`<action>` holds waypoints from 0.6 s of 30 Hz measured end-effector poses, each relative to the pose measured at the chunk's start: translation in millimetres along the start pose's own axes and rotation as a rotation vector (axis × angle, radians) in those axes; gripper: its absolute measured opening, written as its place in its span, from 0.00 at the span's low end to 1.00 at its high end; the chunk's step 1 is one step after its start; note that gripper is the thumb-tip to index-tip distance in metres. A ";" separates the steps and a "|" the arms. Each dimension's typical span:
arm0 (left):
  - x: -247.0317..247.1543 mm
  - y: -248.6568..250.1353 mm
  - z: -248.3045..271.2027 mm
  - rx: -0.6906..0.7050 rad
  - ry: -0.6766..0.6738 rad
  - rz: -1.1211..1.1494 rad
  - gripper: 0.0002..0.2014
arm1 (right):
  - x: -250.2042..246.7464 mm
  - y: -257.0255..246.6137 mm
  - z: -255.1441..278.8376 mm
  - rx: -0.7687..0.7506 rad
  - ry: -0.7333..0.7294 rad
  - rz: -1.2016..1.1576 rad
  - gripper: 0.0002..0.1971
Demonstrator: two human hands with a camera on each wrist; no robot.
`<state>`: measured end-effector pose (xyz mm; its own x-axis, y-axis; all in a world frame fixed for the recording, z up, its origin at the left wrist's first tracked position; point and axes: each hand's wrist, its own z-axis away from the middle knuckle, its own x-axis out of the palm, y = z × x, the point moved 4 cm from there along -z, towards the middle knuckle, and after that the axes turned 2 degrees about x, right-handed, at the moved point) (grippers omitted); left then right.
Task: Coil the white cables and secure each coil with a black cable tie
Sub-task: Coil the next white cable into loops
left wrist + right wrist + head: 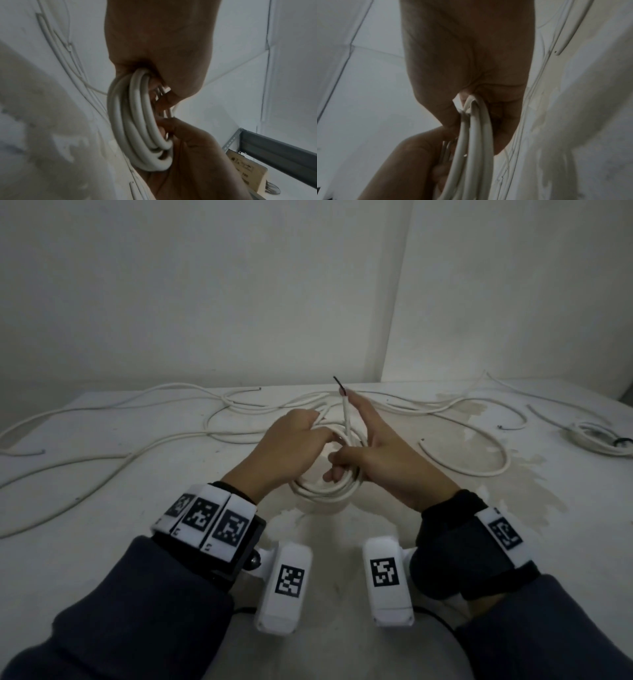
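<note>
At frame centre, the coil [325, 487] is gripped by left hand [291, 443] and right hand [383, 460], loops thereby kept gathered for tying.

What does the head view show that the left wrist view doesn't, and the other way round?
Only the head view shows the cable's free end standing up along the right hand's extended finger, and a finished coil at far right on the table. Only the left wrist view shows a cardboard box beside a grey metal shelf beam. Both show the left hand and right hand gripping the white cable coil.
</note>
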<state>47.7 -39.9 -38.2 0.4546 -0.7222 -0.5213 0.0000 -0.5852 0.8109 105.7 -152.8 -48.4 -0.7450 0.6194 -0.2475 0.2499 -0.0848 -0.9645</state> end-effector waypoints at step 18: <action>-13.3 14.7 4.9 0.241 0.266 -0.161 0.15 | -21.3 -4.5 -1.7 -0.204 0.455 0.410 0.11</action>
<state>37.3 -40.7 -20.6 0.6807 -0.5121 -0.5238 -0.1047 -0.7757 0.6223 121.6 -164.3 -38.6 -0.2392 0.8410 -0.4853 0.6043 -0.2622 -0.7524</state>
